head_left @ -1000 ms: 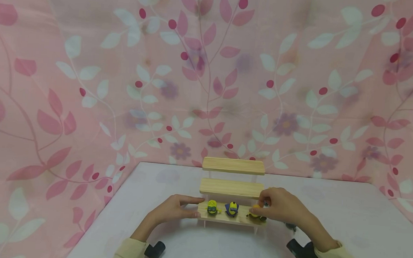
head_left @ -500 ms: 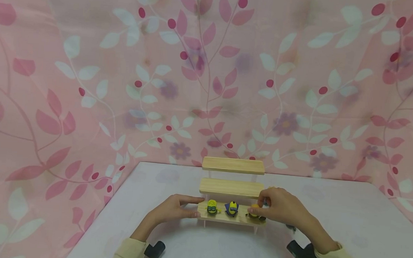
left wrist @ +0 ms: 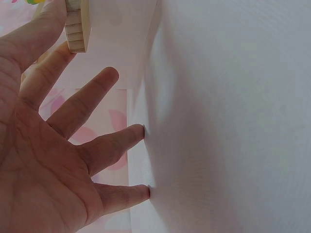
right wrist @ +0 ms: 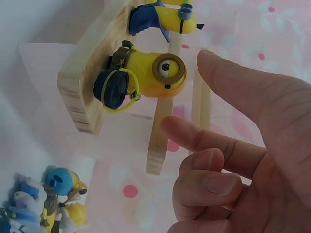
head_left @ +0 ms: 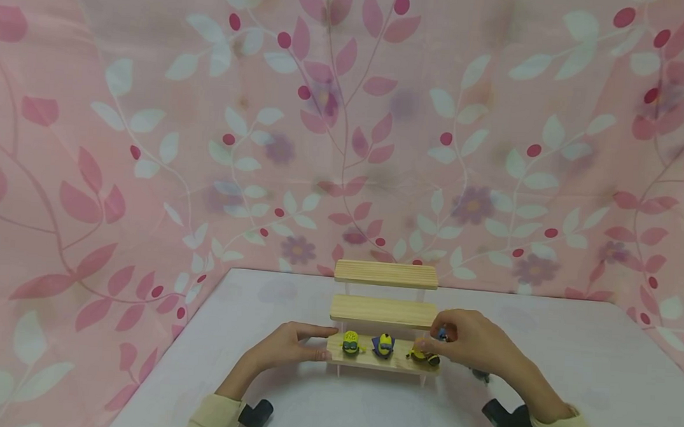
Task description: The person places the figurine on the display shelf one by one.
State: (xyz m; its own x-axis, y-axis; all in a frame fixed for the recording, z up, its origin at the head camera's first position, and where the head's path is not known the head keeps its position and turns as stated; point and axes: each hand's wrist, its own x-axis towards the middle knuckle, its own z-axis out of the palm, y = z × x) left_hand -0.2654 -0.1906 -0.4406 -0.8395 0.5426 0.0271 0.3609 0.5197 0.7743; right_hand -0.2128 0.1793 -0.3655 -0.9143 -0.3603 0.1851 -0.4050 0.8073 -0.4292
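Observation:
A small wooden three-tier stand stands mid-table; its lowest shelf [head_left: 370,361] bears a row of yellow Minion figurines. On its left end is one with dark goggles [head_left: 350,344], and in the middle one with a blue cape [head_left: 383,346]. At the right end stands a one-eyed Minion figurine [right wrist: 155,73] with a dark round piece and yellow strap. My right hand [head_left: 474,337] is beside it, thumb and index finger spread either side with a gap, other fingers curled. My left hand [head_left: 284,348] touches the shelf's left end with thumb and index; its other fingers [left wrist: 116,194] reach towards the tabletop.
Middle [head_left: 383,311] and top shelves [head_left: 386,274] rise in steps behind the lowest one. A cluster of blue, white and yellow figurines [right wrist: 43,199] lies right of the stand, partly hidden by my right hand in the head view. A pink floral cloth [head_left: 322,142] hangs behind the white-covered table.
My right thumb and fingers have come away from the one-eyed Minion figurine, and the hand has shifted slightly right. My left hand and the other figurines have stayed in place.

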